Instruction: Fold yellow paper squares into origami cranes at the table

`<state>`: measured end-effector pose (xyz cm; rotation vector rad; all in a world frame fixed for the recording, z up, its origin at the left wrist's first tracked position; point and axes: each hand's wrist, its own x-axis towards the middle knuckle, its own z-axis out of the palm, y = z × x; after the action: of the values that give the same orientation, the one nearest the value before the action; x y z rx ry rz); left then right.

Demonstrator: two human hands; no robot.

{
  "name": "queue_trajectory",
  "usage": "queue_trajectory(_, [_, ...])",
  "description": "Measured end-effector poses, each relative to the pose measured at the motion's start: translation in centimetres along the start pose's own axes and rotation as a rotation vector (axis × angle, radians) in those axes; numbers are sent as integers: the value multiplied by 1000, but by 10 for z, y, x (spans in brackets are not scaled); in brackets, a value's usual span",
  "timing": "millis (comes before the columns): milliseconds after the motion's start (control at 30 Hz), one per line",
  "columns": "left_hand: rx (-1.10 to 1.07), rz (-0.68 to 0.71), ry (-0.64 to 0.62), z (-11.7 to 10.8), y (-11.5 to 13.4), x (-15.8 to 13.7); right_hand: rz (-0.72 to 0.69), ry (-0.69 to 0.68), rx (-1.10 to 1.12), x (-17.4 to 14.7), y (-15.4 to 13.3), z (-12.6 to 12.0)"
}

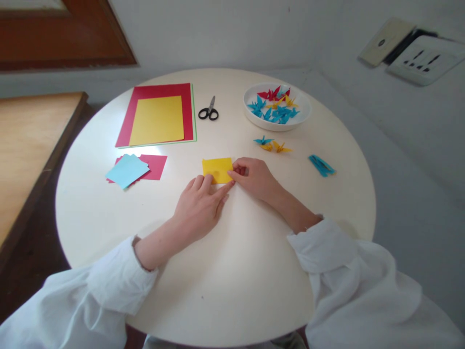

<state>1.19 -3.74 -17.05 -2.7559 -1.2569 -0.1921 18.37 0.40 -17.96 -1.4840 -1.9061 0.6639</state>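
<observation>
A small yellow sheet of origami paper (pixel 220 167) lies on the table in front of me. My left hand (pixel 199 203) rests along its near edge. The index finger stretches towards the lower right corner, and other fingertips press on the lower left part. At the right edge, my right hand (pixel 256 178) pinches the sheet between thumb and curled fingers. Just beyond the right hand sit a small blue paper crane (pixel 263 140) and yellow paper cranes (pixel 281 147).
A white dish (pixel 278 127) of red, blue and yellow cranes stands at the back right of the round table (pixel 232 271). Scissors (pixel 209 111), large coloured sheets (pixel 158 121), small squares (pixel 128 170) and folded blue strips (pixel 321 166) lie around.
</observation>
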Motion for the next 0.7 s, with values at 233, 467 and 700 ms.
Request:
queue_trajectory(233, [-50,50,31,-4,-4,-3,4,5,-28,1,2,1])
queue_trajectory(467, [-136,67,45,-7,-8,-3,7,2,5,-1,3,2])
queue_trajectory(700, [-259,15,24,-8,-13,-4,-84,272,4,-4,3,4])
